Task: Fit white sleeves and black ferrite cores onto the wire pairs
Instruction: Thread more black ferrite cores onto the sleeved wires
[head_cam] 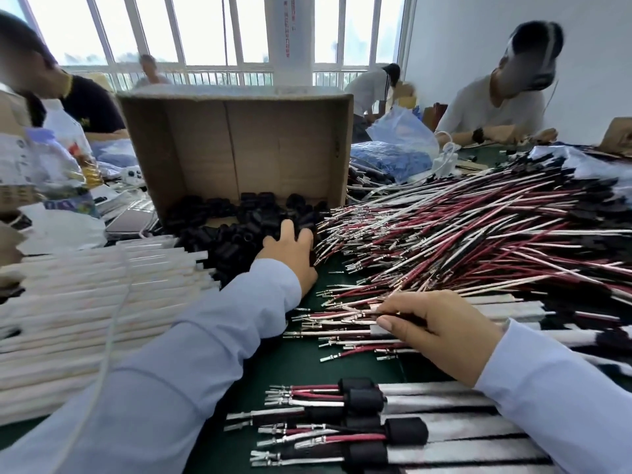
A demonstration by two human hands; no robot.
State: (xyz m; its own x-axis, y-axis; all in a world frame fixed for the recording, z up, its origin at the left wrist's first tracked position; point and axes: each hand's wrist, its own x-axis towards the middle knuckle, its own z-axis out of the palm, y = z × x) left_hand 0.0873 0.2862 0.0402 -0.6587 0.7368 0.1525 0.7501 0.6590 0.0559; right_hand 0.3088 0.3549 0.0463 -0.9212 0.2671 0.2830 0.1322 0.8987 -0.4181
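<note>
Your right hand (pixel 437 331) pinches one wire pair (pixel 342 314) between thumb and fingertips, with its metal terminals sticking out just left of the pinch. Your left hand (pixel 290 256) lies fingers-down in the black ferrite cores (pixel 232 236) spilling from the cardboard box (pixel 239 138). Its fingertips are buried, so I cannot tell whether they have one. Take a single core and turn its bore toward the pinch. Keep both terminals level and together beyond your thumb so they enter as one. The white sleeves (pixel 102 295) lie stacked just left of your left wrist.
</note>
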